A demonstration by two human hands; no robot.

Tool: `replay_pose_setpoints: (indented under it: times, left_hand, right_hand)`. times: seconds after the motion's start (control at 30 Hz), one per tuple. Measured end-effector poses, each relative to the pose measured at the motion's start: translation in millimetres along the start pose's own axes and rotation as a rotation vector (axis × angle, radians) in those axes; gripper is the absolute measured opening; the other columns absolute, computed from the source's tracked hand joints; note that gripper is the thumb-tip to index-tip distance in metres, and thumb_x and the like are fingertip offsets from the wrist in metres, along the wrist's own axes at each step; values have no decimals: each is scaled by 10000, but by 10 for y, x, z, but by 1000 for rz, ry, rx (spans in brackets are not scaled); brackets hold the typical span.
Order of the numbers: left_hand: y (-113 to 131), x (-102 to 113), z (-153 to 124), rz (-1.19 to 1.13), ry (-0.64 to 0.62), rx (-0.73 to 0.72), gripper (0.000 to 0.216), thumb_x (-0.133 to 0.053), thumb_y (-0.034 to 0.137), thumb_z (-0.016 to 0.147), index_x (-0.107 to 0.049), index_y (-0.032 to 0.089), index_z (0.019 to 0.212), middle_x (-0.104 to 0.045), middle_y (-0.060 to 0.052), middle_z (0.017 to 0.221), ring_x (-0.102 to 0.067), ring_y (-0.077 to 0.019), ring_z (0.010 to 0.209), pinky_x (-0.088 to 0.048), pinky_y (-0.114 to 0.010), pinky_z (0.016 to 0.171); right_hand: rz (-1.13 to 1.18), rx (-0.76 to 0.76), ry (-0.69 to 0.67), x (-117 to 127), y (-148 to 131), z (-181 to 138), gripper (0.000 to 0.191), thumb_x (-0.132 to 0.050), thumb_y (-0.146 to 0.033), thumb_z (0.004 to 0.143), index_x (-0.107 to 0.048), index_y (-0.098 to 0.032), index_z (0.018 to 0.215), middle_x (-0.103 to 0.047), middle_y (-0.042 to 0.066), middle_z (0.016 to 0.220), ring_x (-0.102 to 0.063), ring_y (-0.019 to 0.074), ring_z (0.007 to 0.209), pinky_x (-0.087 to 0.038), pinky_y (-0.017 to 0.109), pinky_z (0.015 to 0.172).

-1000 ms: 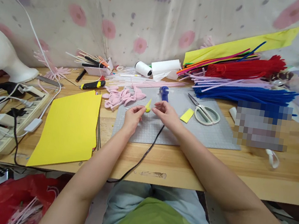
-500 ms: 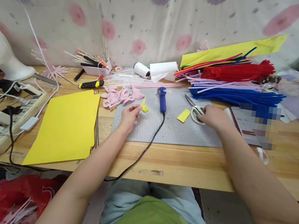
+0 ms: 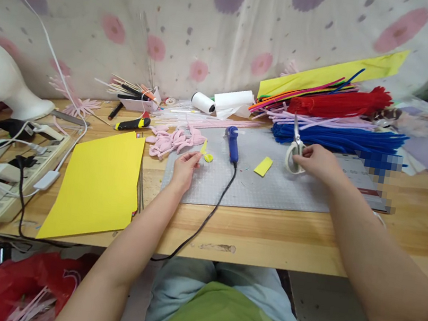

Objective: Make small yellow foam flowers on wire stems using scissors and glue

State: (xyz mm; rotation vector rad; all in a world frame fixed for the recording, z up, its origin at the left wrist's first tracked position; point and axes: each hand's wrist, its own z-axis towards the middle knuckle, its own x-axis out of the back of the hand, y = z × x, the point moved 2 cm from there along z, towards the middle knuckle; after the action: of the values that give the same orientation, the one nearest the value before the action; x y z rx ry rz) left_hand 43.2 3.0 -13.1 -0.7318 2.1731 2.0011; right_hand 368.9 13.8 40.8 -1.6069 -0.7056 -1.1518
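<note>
Your right hand (image 3: 316, 162) grips the scissors (image 3: 296, 139) by their pale handles, right of the blue corded tool (image 3: 233, 144). Your left hand (image 3: 185, 169) pinches a small yellow piece (image 3: 208, 157) left of that tool. A yellow rectangle (image 3: 263, 166) lies near its right side; pink loops (image 3: 176, 141) lie farther left; the grey mat (image 3: 257, 192) is beneath it.
</note>
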Motion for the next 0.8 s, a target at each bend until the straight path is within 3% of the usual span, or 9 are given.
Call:
replay_pose_setpoints:
  times: [0.13,0.23,0.3,0.4,0.5,0.67,0.8]
  left_hand:
    - [37,-10,-23,-60,8,26,135,-744,169,557,-646,134,644,-589,29,614,-451,-28,512,-335,-179,501]
    - [59,-11,-32,-105,12,44,131,-743,152,558,-647,141,646,-590,30,629,-463,-26,521,-347,-178,514]
    - [64,-6,-30,-127,15,52,125,-740,143,561,-647,145,646,-588,30,633,-470,-26,527,-355,-177,519]
    - [66,6,-19,-144,6,47,108,-732,147,576,-649,152,646,-586,30,634,-469,-25,529,-364,-170,522]
    - [72,21,-9,-162,-13,37,86,-715,145,602,-652,160,659,-604,22,672,-467,-25,541,-364,-166,522]
    - [80,48,-5,-191,-38,40,104,-716,148,619,-644,165,692,-582,30,670,-457,-25,546,-354,-169,522]
    - [83,53,-9,-187,-60,18,130,-729,171,614,-631,167,700,-549,44,647,-444,-23,538,-346,-169,524]
  right_hand:
    - [204,67,285,113,-28,-231,407,-643,-466,646,-493,-202,918,-623,73,897,-522,174,729,-365,290,635]
    - [173,297,437,168,-144,-423,516,-619,-560,642,-489,-179,965,-610,113,942,-537,213,790,-375,317,666]
    - [61,495,450,159,-271,-521,527,-577,-594,663,-513,-156,951,-606,143,947,-539,251,848,-369,343,703]
    - [-114,755,261,41,-508,-612,470,-509,-602,718,-550,-165,886,-622,129,899,-553,260,853,-355,338,708]
    - [-243,875,-20,-138,-761,-658,458,-469,-613,748,-565,-182,867,-648,109,892,-584,244,823,-347,314,681]
    - [-318,880,-267,-289,-1114,-645,554,-441,-682,731,-568,-191,952,-669,98,933,-615,243,825,-344,290,653]
    - [-385,820,-332,-278,-1256,-599,637,-409,-743,703,-571,-194,982,-675,108,900,-623,256,798,-330,277,592]
